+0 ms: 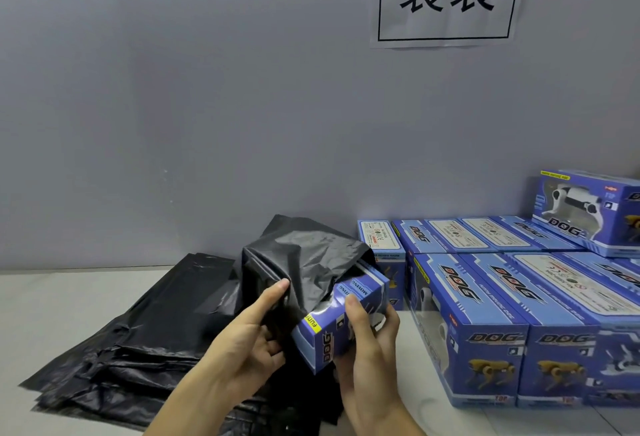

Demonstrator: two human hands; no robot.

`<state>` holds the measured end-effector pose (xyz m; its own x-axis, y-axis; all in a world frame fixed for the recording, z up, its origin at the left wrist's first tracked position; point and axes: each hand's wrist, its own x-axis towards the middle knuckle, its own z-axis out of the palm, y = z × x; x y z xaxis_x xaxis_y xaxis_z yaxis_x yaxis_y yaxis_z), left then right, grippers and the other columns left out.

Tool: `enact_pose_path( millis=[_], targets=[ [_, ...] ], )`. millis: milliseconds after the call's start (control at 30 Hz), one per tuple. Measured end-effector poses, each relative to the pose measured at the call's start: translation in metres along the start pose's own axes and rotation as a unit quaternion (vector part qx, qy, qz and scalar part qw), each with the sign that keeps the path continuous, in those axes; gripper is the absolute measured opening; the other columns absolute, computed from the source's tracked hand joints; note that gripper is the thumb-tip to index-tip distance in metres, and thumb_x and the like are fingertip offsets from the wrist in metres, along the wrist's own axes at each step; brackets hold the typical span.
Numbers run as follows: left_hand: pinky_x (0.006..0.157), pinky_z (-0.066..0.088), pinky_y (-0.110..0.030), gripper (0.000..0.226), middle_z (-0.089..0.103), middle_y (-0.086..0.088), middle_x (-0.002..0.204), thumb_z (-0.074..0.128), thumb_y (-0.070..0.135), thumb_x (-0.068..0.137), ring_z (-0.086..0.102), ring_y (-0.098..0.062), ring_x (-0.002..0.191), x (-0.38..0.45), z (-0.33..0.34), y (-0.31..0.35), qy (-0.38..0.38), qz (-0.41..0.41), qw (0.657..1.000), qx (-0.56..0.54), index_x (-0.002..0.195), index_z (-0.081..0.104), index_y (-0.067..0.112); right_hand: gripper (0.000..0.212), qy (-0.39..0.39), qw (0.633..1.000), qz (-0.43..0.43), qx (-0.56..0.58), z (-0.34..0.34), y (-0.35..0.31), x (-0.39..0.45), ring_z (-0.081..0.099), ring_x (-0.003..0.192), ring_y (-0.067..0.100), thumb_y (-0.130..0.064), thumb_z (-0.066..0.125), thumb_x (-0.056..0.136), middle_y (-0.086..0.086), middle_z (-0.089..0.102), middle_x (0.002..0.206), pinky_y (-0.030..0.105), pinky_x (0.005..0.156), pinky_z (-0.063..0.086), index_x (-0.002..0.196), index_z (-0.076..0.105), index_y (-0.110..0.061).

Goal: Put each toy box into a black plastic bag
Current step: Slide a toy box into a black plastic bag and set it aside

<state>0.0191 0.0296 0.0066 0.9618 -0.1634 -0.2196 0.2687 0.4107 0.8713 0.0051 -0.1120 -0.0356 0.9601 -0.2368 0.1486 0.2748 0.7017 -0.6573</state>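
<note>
**Box half-bagged**

Right hand [372, 349] grips toy box [341, 317] at its near end; far end sits inside black bag [304, 269]. Left hand [249, 338] pinches bag mouth just left of box. Spare bags [138, 349] beneath, box stack [502, 314] right.

the black bag [304, 272] hides the held toy box's [341, 324] far end; the right picture edge crops the stacked boxes [554, 314].

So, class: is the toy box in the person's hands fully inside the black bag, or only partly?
Partly. The far end of the toy box sits inside the black bag; its near end, printed DOG, still sticks out.
</note>
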Motion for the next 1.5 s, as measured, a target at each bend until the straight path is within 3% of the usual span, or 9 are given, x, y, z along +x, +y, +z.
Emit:
enact_pose_path(
  millis=[133,267,500,733,867,1033,1233,1333,1500],
  targets=[
    [0.080,0.055,-0.041,0.056,0.074,-0.012,0.113,0.078,0.052,0.068,0.073,-0.029,0.099,-0.002,0.003,0.000,-0.033,0.012,0.999,0.025,0.111,0.076,0.015,0.076,0.012,1.000,0.000,0.011,0.001,0.001,0.000,0.074,0.085,0.023,-0.030,0.085,0.056,0.008,0.073,0.107,0.033,0.063,0.058,0.124,0.050,-0.032],
    [0.081,0.055,-0.041,0.037,0.075,-0.012,0.106,0.073,0.049,0.075,0.075,-0.029,0.091,0.000,0.003,0.001,-0.013,0.050,0.999,-0.007,0.094,0.081,0.018,0.076,-0.001,0.998,0.030,-0.054,0.000,0.006,-0.002,0.074,0.093,0.025,-0.026,0.092,0.059,0.008,0.072,0.111,0.033,0.066,0.058,0.123,0.050,-0.029],
    [0.076,0.058,-0.040,0.042,0.075,-0.015,0.104,0.080,0.048,0.065,0.075,-0.031,0.088,0.003,-0.009,0.005,-0.008,0.050,0.997,0.061,0.093,0.081,0.016,0.066,-0.024,0.993,0.022,-0.116,-0.001,0.008,-0.001,0.073,0.098,0.028,-0.036,0.088,0.058,0.005,0.073,0.112,0.042,0.075,0.061,0.120,0.064,-0.030],
    [0.082,0.058,-0.035,0.046,0.073,-0.014,0.113,0.081,0.043,0.071,0.072,-0.026,0.103,-0.001,-0.003,0.001,-0.070,-0.033,0.988,0.135,0.101,0.079,0.009,0.050,0.049,0.983,-0.044,-0.171,-0.005,0.008,0.006,0.069,0.108,0.023,-0.006,0.078,0.080,0.001,0.070,0.119,0.051,0.098,0.053,0.117,0.063,-0.035],
    [0.098,0.053,-0.045,0.049,0.074,-0.014,0.110,0.081,0.051,0.067,0.072,-0.030,0.101,0.002,-0.002,-0.003,-0.033,0.003,0.992,0.118,0.099,0.080,0.013,0.048,0.061,0.982,-0.036,-0.176,-0.001,0.006,0.006,0.071,0.101,0.024,-0.005,0.075,0.081,0.004,0.069,0.115,0.051,0.092,0.056,0.117,0.056,-0.031],
    [0.078,0.058,-0.039,0.046,0.076,-0.015,0.104,0.078,0.056,0.067,0.074,-0.032,0.093,0.003,-0.001,-0.004,-0.005,0.020,0.996,0.092,0.094,0.081,0.018,0.040,0.052,0.990,0.009,-0.134,0.001,0.007,0.006,0.075,0.084,0.022,-0.010,0.077,0.081,0.002,0.074,0.096,0.035,0.061,0.060,0.111,0.054,-0.027],
    [0.073,0.057,-0.032,0.045,0.076,-0.013,0.104,0.083,0.045,0.068,0.074,-0.026,0.093,-0.001,-0.007,0.000,-0.070,-0.033,0.984,0.158,0.098,0.080,0.011,0.048,0.092,0.976,-0.054,-0.190,0.009,0.014,0.014,0.068,0.105,0.029,0.005,0.072,0.081,0.006,0.069,0.112,0.054,0.098,0.052,0.116,0.058,-0.024],
    [0.072,0.057,-0.033,0.046,0.076,-0.016,0.099,0.087,0.042,0.065,0.074,-0.028,0.088,-0.001,-0.004,-0.001,-0.073,-0.029,0.979,0.189,0.093,0.080,0.006,0.041,0.093,0.965,-0.078,-0.231,0.015,0.016,0.018,0.064,0.109,0.023,0.007,0.065,0.088,0.003,0.067,0.115,0.049,0.104,0.048,0.117,0.057,-0.021],
    [0.094,0.053,-0.041,0.064,0.076,-0.005,0.108,0.077,0.061,0.069,0.073,-0.021,0.099,0.003,0.003,0.001,-0.013,0.010,0.996,0.088,0.115,0.073,0.017,0.044,0.133,0.973,-0.066,-0.179,0.010,0.019,0.013,0.064,0.102,0.013,0.000,0.071,0.085,-0.002,0.066,0.115,0.033,0.090,0.051,0.110,0.055,-0.032]
  ],
)
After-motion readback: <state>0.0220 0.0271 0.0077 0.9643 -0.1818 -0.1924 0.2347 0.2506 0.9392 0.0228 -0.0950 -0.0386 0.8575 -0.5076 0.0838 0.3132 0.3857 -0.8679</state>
